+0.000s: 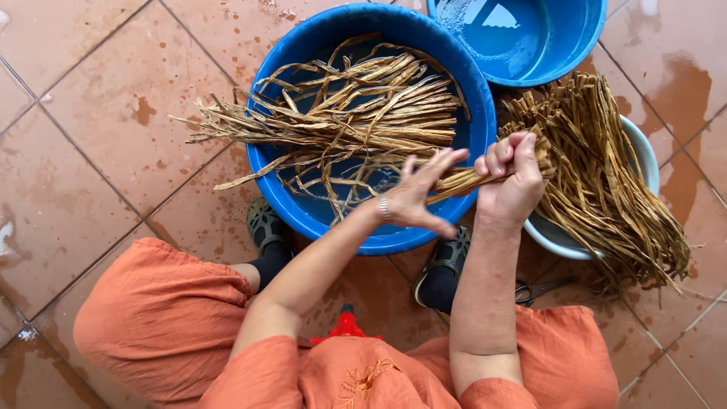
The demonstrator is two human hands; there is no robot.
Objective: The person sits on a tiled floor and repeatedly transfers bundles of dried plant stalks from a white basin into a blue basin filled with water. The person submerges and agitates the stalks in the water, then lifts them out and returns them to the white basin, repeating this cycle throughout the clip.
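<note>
A bundle of dried brown strips (462,179) is being clamped in the right hand (511,182) at the near rim of the blue basin (477,106), while the left hand (415,195), fingers spread apart, is being laid against it, more strips (356,113) lying in the basin beyond.

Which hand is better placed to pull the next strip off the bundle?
Left, probably: its open fingers lie on the bundle over the blue basin, while the right is shut around it.
</note>
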